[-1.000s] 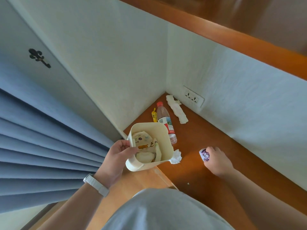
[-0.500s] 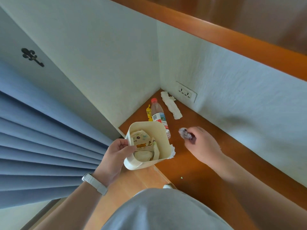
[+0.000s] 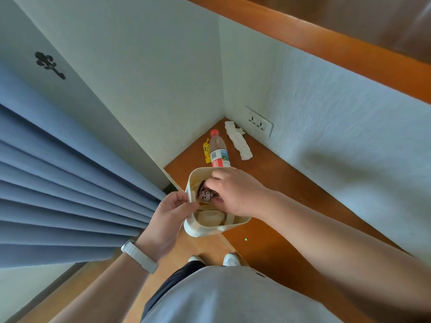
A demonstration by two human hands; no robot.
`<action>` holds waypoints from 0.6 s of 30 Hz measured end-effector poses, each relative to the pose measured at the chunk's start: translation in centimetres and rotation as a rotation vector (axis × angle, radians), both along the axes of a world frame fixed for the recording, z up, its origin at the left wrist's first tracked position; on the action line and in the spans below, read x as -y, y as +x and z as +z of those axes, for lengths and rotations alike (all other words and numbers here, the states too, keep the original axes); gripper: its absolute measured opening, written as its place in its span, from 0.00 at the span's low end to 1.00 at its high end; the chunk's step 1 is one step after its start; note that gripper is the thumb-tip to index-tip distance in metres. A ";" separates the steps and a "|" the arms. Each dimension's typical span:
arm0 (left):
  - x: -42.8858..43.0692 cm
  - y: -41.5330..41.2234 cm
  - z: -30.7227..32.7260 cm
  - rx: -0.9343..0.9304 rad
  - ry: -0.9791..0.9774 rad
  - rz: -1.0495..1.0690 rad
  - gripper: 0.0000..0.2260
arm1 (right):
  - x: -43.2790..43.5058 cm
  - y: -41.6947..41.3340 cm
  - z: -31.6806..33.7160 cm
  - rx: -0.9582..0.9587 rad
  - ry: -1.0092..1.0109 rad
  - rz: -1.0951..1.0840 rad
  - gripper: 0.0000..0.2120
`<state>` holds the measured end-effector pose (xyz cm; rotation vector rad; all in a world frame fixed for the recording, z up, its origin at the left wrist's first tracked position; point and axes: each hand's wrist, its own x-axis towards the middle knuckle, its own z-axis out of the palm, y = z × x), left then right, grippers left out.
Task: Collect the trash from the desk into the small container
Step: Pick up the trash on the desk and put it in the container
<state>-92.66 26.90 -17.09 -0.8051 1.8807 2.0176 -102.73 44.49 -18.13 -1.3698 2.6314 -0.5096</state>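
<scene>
The cream container (image 3: pixel 211 229) is held at its rim by the left hand (image 3: pixel 168 220) beside the desk (image 3: pixel 275 183) edge. A purple wrapper (image 3: pixel 205 194) is pinched in the right hand's (image 3: pixel 235 194) closed grip, inside the container's mouth.

The right hand (image 3: pixel 235 194) covers much of the container's (image 3: pixel 210 229) mouth, hiding most of the trash inside and the container's rim at 3 o'clock. The bottle's (image 3: pixel 218 150) lower end disappears behind the rim at 12 o'clock. The wrapper (image 3: pixel 205 193) print is too blurred to read. Both forearms run off the bottom edge.
</scene>
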 end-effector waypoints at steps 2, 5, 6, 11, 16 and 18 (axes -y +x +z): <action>0.2 0.3 0.0 -0.001 0.006 0.009 0.16 | -0.1 0.3 0.0 0.014 -0.023 0.004 0.13; 1.0 0.5 -0.3 0.000 0.004 0.026 0.17 | -0.4 0.3 0.2 0.059 -0.090 -0.013 0.16; 1.3 0.6 -0.4 0.002 0.009 0.035 0.17 | -0.6 0.2 0.3 0.075 -0.120 -0.025 0.16; 2.6 0.9 -0.9 -0.005 0.043 0.084 0.16 | -1.7 -0.7 0.7 0.104 -0.199 -0.176 0.16; 4.0 1.0 -1.2 -0.002 0.056 0.075 0.17 | -3.1 -2.2 0.0 0.163 -0.207 -0.391 0.12; 4.6 0.8 -1.3 0.002 0.066 0.078 0.17 | -3.6 -2.7 -1.3 0.205 -0.149 -0.506 0.12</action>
